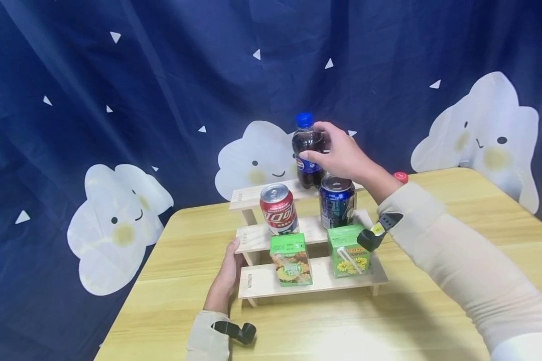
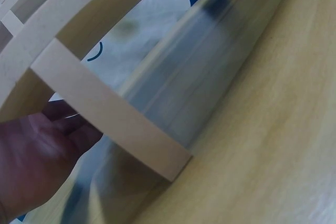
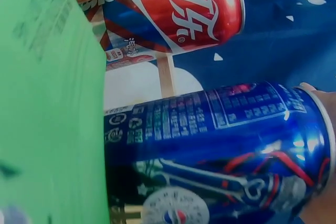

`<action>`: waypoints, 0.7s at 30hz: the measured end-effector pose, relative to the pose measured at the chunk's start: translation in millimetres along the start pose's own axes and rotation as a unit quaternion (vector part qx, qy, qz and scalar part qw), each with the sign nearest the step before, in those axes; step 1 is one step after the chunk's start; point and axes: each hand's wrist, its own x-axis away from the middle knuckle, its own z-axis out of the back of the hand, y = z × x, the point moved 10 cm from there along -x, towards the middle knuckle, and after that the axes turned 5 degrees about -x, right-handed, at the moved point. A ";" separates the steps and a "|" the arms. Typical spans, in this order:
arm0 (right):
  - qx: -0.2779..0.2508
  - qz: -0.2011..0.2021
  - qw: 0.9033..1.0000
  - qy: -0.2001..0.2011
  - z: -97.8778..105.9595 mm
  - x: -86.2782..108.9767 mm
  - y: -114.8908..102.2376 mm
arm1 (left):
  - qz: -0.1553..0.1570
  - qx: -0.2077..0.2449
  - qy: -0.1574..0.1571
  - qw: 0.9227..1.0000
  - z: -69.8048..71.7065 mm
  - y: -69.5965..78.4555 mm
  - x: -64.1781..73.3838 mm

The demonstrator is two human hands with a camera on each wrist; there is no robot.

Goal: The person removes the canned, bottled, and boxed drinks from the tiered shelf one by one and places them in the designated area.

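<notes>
In the head view a three-tier wooden shelf (image 1: pixel 261 277) stands on the table. My right hand (image 1: pixel 343 153) grips a dark cola bottle (image 1: pixel 308 173) with a blue cap, upright at the top tier, thumb and fingers on either side. My left hand (image 1: pixel 228 268) holds the shelf's left end by the middle tier; in the left wrist view its fingers curl behind a wooden leg (image 2: pixel 115 114). On the middle tier stand a red cola can (image 1: pixel 277 208) and a blue can (image 1: pixel 337 203). Two green drink cartons, one on the left (image 1: pixel 291 260) and one with a straw (image 1: pixel 349 250), occupy the bottom tier.
A red cap (image 1: pixel 400 177) shows behind my right forearm, its lower part hidden. The light wood table (image 1: pixel 162 301) reaches back to a dark blue curtain (image 1: pixel 185 75) with white clouds. The blue can (image 3: pixel 220 145) sits close below my right wrist.
</notes>
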 end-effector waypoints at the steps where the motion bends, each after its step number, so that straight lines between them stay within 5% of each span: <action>1: 0.000 -0.002 1.000 0.000 1.0 0.5 0.7 | -0.004 -0.002 -0.002 1.000 0.0 0.9 0.2; 21: 0.023 -0.018 1.000 0.009 30.3 18.2 15.8 | 0.022 0.008 0.002 1.000 1.0 -4.9 -0.6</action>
